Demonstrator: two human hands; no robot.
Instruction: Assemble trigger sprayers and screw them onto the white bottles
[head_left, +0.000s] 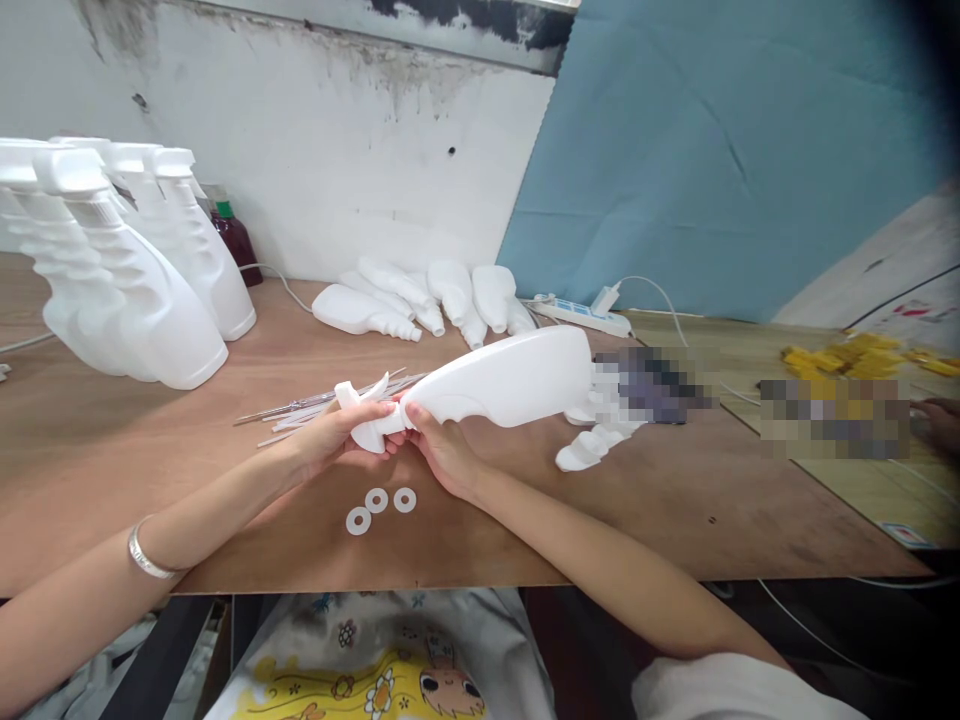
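Head view: a white spray bottle (510,385) is held lying on its side above the wooden table (675,500), its long axis running from the neck at lower left up to the broad base at right. The neck end points toward the person, so both hands meet there and the body stretches away to the right of the fingers. The right hand (442,450) is closed around the grooved neck from below. The left hand (337,432) is closed on the white trigger head (364,410) at the bottle's mouth, touching the right hand's fingertips. Just below the hands three white washers (376,507) lie flat on the table. Behind the trigger head lies a bundle of thin dip tubes (315,405). Farther back, loose bottles (420,300) lie on their sides, and capped bottles (127,290) stand at far left.
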